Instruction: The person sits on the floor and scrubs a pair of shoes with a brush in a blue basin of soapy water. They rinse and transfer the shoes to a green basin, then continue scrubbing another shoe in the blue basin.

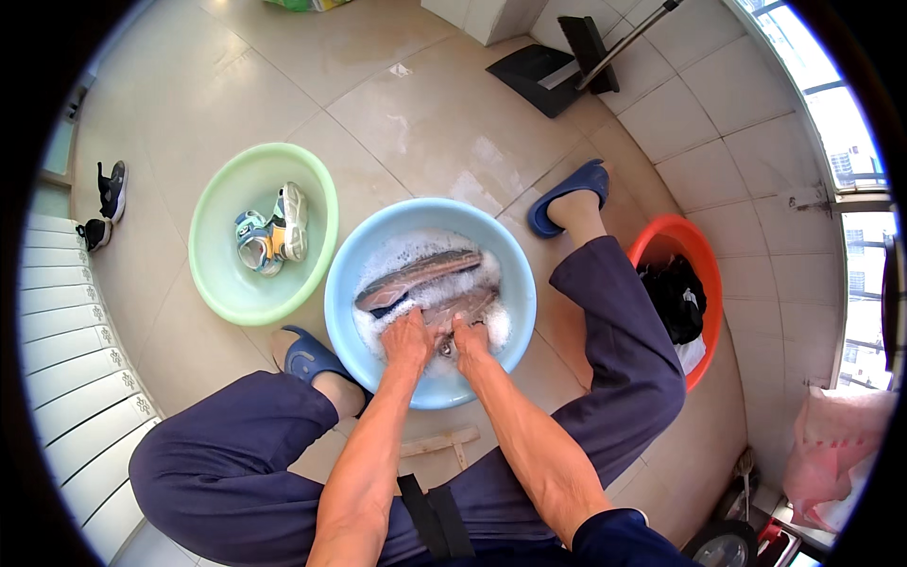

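A light blue basin [429,404] of soapy water stands on the floor between my feet. In the foam, a long brownish item, probably a shoe on its side [418,280], lies along the far part of the basin. My left hand [407,337] and my right hand [470,340] are both in the suds on a second brownish item, probably the matching shoe [464,305]. Each hand grips its near edge, thumbs towards each other. Water and foam hide the fingertips and the item's underside.
Left of the blue basin, a pale green basin [202,262] holds two multicoloured children's shoes [273,230]. A red basin [714,312] with dark cloth [673,301] stands by the tiled wall. A black dustpan [531,74] and broom [589,49] are at the far right. Black shoes [111,190] lie far left.
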### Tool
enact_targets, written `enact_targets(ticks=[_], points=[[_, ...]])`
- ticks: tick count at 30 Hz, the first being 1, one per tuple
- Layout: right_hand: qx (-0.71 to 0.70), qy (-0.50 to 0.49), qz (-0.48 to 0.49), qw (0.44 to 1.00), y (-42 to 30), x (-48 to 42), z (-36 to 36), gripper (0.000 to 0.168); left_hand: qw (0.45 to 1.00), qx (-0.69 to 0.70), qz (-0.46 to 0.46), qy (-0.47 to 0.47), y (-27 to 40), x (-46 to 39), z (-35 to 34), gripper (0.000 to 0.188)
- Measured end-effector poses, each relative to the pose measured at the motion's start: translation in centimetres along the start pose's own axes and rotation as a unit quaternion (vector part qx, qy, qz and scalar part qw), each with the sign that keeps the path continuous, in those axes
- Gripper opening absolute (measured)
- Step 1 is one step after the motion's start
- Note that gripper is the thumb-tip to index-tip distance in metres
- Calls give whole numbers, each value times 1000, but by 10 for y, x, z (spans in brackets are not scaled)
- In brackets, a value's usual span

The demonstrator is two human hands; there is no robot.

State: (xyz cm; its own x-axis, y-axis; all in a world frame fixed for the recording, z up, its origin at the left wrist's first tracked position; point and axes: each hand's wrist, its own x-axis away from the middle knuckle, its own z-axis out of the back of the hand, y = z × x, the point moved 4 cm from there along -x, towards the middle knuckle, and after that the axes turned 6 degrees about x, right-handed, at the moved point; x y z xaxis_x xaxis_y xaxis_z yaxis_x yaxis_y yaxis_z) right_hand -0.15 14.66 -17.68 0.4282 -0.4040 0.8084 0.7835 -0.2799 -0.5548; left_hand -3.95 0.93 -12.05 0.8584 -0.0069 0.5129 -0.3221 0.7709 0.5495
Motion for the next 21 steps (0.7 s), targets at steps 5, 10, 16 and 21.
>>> enact_targets(ticks=[5,10,16,21], points=[[163,77,-3,984,23,-59,-1,50,999,-9,-20,25,-2,-29,-24,36],[18,3,-9,1000,9,-28,-8,38,997,21,-49,51,-26,-40,-14,51],[-89,-165,44,981,-27,52,11,63,990,111,-86,19,12,5,56,63],[-72,-206,87,972,-78,127,9,86,944,318,-82,-40,42,17,90,50]])
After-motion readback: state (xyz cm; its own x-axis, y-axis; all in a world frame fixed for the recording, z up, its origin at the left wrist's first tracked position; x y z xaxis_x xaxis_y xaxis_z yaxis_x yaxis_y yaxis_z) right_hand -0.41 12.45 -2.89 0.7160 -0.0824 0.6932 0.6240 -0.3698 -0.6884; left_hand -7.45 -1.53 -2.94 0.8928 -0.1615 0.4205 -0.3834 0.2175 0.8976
